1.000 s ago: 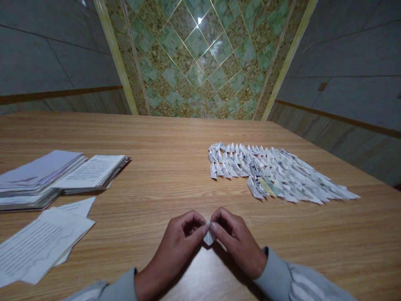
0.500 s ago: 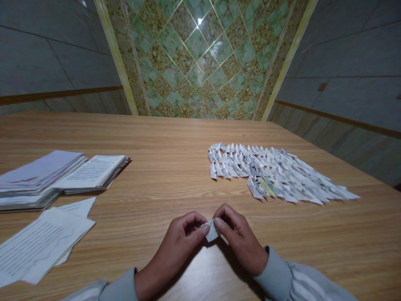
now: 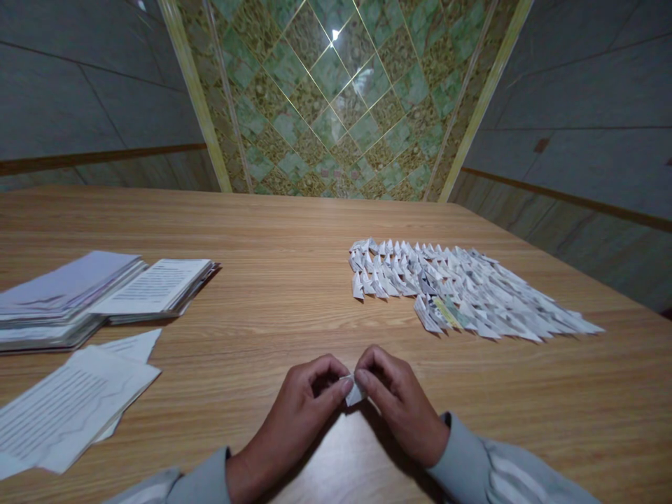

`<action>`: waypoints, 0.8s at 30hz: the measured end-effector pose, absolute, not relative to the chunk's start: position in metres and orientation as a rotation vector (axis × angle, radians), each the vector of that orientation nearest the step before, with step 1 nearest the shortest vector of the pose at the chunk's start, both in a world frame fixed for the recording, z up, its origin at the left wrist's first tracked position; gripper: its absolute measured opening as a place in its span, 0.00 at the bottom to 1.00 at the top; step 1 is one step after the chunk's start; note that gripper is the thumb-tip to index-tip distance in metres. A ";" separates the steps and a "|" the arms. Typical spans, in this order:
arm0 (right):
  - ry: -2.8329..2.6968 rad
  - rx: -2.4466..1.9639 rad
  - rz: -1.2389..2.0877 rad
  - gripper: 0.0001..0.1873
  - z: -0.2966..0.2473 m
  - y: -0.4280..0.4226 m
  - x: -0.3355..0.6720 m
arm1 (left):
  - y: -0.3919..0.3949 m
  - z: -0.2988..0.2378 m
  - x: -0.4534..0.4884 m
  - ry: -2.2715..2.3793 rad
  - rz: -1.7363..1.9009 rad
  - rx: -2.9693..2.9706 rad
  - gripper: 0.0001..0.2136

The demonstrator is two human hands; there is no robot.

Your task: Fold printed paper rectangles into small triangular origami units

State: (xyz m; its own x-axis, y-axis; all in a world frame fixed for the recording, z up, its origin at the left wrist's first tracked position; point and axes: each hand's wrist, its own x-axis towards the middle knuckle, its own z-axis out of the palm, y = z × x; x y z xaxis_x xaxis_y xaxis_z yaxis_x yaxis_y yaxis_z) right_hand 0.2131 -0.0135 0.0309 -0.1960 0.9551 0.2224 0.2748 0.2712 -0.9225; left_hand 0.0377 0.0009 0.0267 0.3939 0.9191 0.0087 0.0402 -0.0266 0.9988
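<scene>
A small piece of folded white paper point(image 3: 354, 396) is pinched between my two hands, just above the table near its front middle. My left hand point(image 3: 309, 395) grips its left side between thumb and fingers. On the other side, my right hand point(image 3: 399, 399) pinches the upper right part, with thumb and forefinger close to the left thumb. Most of the paper is hidden behind the fingers, so its full folded shape does not show. Beyond my right hand stand several rows of small folded paper pieces point(image 3: 446, 280), pointed at the top.
On the left lie stacks of paper, one with a plain pale top sheet point(image 3: 73, 280) and one with a printed top sheet point(image 3: 157, 287). Loose lined sheets point(image 3: 73, 399) overlap nearer to me. The wooden table point(image 3: 262, 231) reaches back to a tiled wall point(image 3: 336, 126).
My right fingers have shifted slightly left, closer to my left thumb, and cover more of the paper's top. Less of the folded paper shows now. The stacks and rows stay put.
</scene>
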 end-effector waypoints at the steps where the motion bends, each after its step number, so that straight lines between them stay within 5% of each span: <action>1: -1.629 -1.140 0.977 0.14 0.030 -0.013 0.214 | 0.002 0.026 0.038 0.934 0.900 1.396 0.08; 24: -1.628 -1.136 1.036 0.14 0.030 -0.013 0.215 | 0.004 0.025 0.035 0.972 0.962 1.402 0.10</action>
